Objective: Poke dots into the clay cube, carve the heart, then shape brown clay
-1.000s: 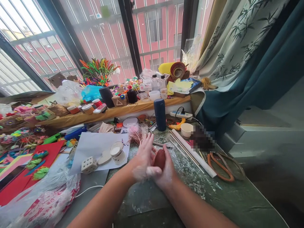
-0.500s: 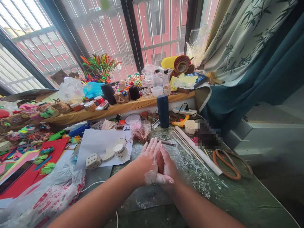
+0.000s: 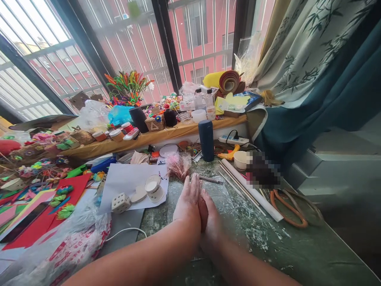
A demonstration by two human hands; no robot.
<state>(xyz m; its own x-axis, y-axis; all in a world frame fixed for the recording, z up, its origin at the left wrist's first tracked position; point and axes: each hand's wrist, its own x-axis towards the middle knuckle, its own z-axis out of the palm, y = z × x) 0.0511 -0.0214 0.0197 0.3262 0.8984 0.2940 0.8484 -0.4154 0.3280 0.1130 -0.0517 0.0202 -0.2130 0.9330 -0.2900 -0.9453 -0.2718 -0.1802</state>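
Observation:
My left hand (image 3: 188, 204) and my right hand (image 3: 213, 220) are pressed palm to palm above the table, fingers pointing away from me. Between the palms sits a reddish-brown lump of clay (image 3: 203, 212), partly hidden by them. White powder coats the fingers, and my left fingers lie straight along the lump. Under the hands is a clear sheet (image 3: 222, 198) dusted with white. Just beyond the fingertips rests a thin dark stick (image 3: 210, 180).
On white paper (image 3: 116, 178) at left stand a dotted cube (image 3: 120, 202) and a cup of white powder (image 3: 154, 188). A dark blue cylinder (image 3: 206, 141) stands behind the hands. To the right lie a white tube (image 3: 253, 190), thin sticks and an orange-brown loop (image 3: 288, 210).
My hands have shifted against each other, the left palm turning more upright and its wrist coming across. The lump stays between them. The view has moved slightly.

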